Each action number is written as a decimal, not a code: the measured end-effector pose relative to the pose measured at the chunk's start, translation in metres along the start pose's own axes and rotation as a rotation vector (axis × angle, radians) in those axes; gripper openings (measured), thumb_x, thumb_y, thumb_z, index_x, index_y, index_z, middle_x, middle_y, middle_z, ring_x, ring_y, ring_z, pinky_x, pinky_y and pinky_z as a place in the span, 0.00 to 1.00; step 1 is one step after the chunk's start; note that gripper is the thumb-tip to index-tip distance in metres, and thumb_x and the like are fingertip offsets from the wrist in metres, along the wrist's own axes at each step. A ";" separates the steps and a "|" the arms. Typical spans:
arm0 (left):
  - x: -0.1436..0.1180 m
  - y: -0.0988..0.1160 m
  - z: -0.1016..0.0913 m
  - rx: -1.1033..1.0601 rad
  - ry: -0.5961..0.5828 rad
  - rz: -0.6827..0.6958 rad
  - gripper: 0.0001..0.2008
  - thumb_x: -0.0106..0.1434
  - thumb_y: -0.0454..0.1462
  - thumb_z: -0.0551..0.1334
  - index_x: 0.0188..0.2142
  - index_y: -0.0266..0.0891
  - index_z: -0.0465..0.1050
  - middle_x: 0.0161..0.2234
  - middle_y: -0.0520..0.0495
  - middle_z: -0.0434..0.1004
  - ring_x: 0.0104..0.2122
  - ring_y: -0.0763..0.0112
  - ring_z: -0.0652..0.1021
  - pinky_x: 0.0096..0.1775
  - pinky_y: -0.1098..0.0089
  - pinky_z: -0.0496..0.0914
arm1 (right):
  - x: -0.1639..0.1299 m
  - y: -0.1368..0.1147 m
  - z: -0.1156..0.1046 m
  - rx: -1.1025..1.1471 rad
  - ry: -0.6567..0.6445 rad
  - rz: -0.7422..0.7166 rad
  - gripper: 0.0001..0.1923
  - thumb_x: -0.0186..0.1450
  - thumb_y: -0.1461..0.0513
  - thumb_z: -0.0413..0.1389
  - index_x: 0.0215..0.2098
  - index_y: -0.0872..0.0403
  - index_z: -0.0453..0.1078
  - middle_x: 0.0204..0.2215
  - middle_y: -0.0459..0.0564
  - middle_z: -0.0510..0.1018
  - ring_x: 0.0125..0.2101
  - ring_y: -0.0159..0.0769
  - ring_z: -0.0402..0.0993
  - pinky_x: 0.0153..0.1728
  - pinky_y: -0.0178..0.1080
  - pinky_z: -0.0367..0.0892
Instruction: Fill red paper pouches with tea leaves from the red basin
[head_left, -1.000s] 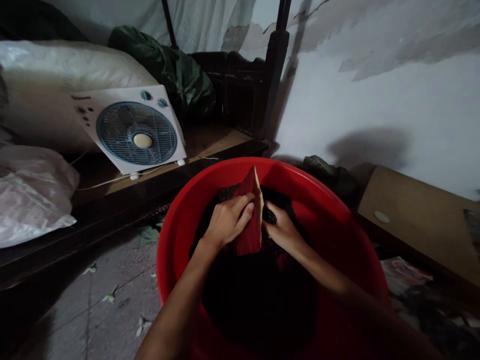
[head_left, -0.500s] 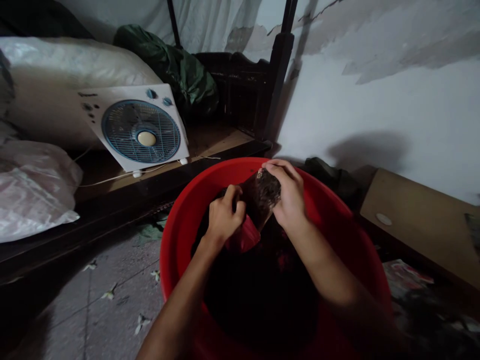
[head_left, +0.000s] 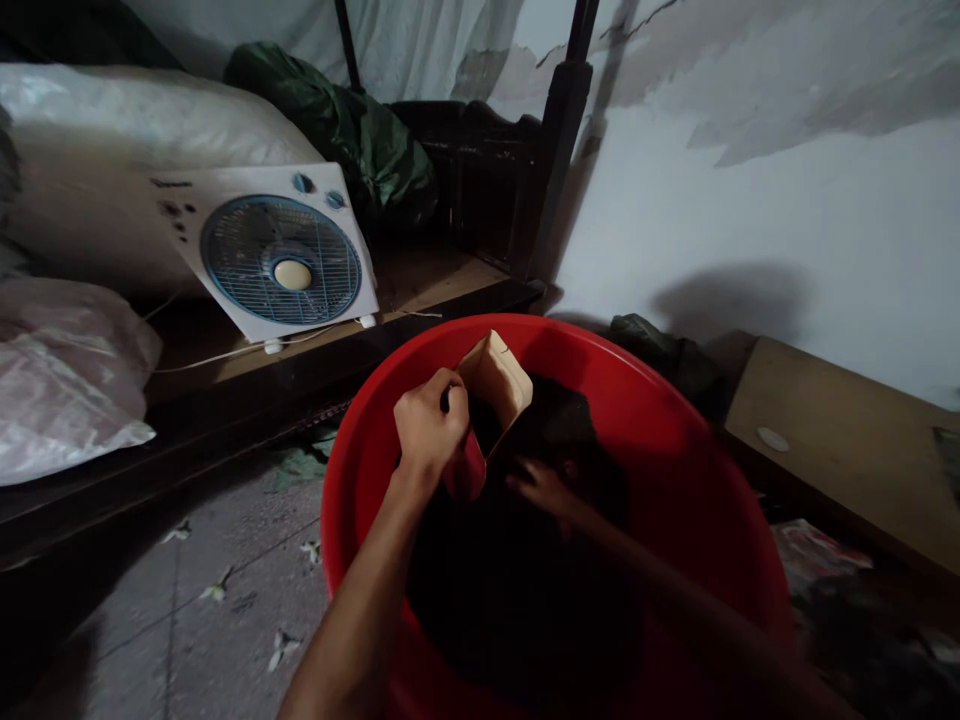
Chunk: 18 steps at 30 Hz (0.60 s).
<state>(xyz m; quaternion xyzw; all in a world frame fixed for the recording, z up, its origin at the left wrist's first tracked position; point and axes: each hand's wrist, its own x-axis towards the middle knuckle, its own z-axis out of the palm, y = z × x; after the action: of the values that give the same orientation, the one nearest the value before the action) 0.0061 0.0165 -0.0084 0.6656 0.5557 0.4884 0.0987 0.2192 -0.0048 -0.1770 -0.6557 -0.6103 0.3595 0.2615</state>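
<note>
Hands work inside a big red plastic basin (head_left: pixel 675 440) that sits on the grey floor (head_left: pixel 217 560) close to a white wall with peeling paint (head_left: pixel 750 200). The left hand (head_left: pixel 429 428) is closed around the edge of a small paper bag (head_left: pixel 496 378), red outside and tan inside, holding it tilted with its open mouth facing up and toward the right. The bag sits within the basin, near its far-left inner side, above a heap of dark, loose material (head_left: pixel 525 580) that fills the bottom. The right hand (head_left: pixel 544 487) is lower, just beside the bag and down on the dark heap; it is blurred and dim, so whether its fingers are spread or curled on any of the material cannot be told.

Beyond the basin to the left, a white box fan (head_left: pixel 279 258) with a blue grille leans on a low wooden platform (head_left: pixel 420 285), its cord trailing along the wood. Pale plastic sacks (head_left: pixel 71 380) lie at the far left, and a dark green bundle (head_left: pixel 352 140) rests behind the fan beside a dark wooden post (head_left: pixel 559 150). A brown board (head_left: pixel 847 450) lies flat to the right of the basin.
</note>
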 end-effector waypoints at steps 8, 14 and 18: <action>0.002 -0.004 0.001 -0.019 0.031 0.027 0.11 0.59 0.35 0.53 0.27 0.40 0.74 0.22 0.53 0.73 0.21 0.76 0.68 0.28 0.73 0.59 | -0.079 0.000 0.062 -0.425 -0.542 -0.067 0.35 0.69 0.47 0.48 0.69 0.55 0.57 0.72 0.62 0.50 0.70 0.59 0.47 0.65 0.60 0.51; 0.005 -0.007 0.000 -0.002 0.035 0.020 0.11 0.59 0.35 0.53 0.27 0.40 0.74 0.22 0.53 0.74 0.22 0.75 0.70 0.28 0.73 0.60 | -0.089 -0.006 0.018 0.022 -0.739 -0.081 0.27 0.58 0.51 0.60 0.53 0.53 0.75 0.50 0.53 0.81 0.49 0.47 0.77 0.52 0.45 0.70; 0.004 -0.006 -0.002 -0.026 0.002 0.049 0.12 0.60 0.36 0.52 0.28 0.40 0.74 0.23 0.52 0.75 0.23 0.74 0.72 0.30 0.72 0.62 | -0.086 -0.012 -0.001 0.290 -0.485 0.032 0.19 0.53 0.50 0.63 0.38 0.52 0.76 0.35 0.48 0.82 0.38 0.44 0.78 0.42 0.43 0.72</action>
<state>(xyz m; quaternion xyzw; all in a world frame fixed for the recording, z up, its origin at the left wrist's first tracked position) 0.0007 0.0216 -0.0092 0.6773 0.5328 0.4984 0.0949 0.2132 -0.0885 -0.1540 -0.5158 -0.5868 0.5935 0.1930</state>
